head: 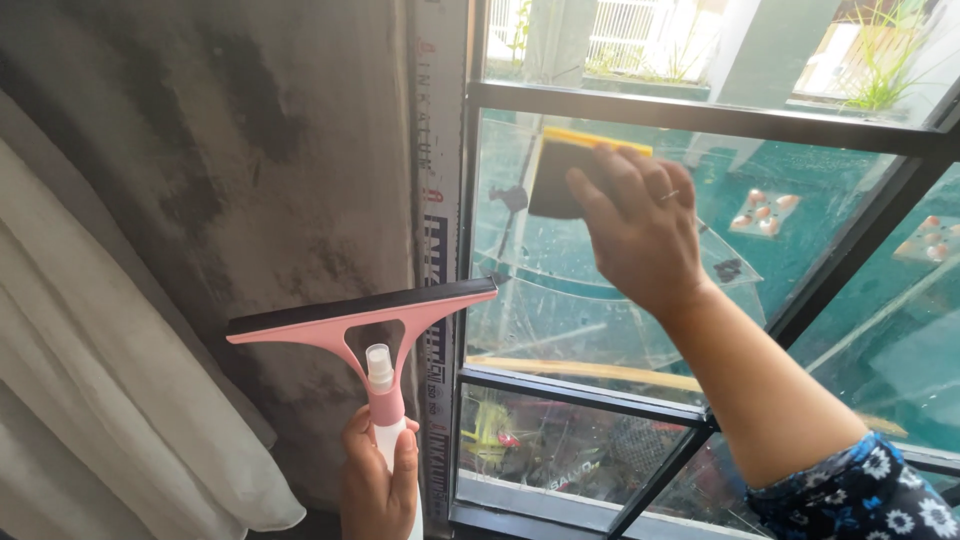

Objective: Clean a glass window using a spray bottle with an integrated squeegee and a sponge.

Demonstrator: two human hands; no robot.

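Observation:
My right hand (640, 225) presses a sponge (562, 170), yellow on top with a dark scrubbing face, flat against the upper window pane (560, 290). The glass under it is wet and streaked. My left hand (378, 480) grips the white handle of a pink squeegee (362, 325) held upright at the lower middle. Its black rubber blade runs across the top, slightly tilted, and a small spray nozzle sits on its neck. The squeegee hangs in front of the wall, just left of the window frame, apart from the glass.
A black metal window frame (700, 118) splits the glass into several panes. A stained grey wall (250, 180) fills the left. A cream curtain (110, 400) hangs at the far left. A pale vertical strip (437, 200) runs beside the frame.

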